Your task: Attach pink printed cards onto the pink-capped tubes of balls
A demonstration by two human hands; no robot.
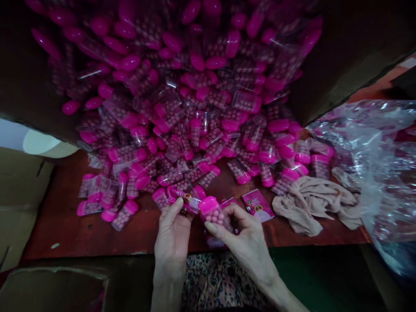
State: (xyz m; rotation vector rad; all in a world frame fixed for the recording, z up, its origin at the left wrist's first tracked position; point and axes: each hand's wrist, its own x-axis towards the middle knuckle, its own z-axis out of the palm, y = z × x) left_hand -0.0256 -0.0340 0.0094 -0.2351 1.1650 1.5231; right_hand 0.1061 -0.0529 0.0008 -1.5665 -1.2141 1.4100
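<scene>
My right hand (245,240) grips a small clear plastic bottle (216,216) with a bright pink cap and round pink balls inside. The cap points up and to the left. Beside it, my left hand (172,229) has its thumb and fingers closed on a shiny pink printed wrapper (186,199), close to the bottle. Its fingertips are partly hidden behind the wrapper. A flat stack of pink printed labels (258,206) lies on the red table (130,242) just beyond my right hand. Another printed pink piece is partly covered by that hand.
A large heap of similar pink-capped bottles (195,130) spills from a dark box (338,52) onto the table. A crumpled beige cloth (318,201) and clear plastic bags (383,173) are at the right. At the left stand a cardboard box (22,195) and a white round object (47,143).
</scene>
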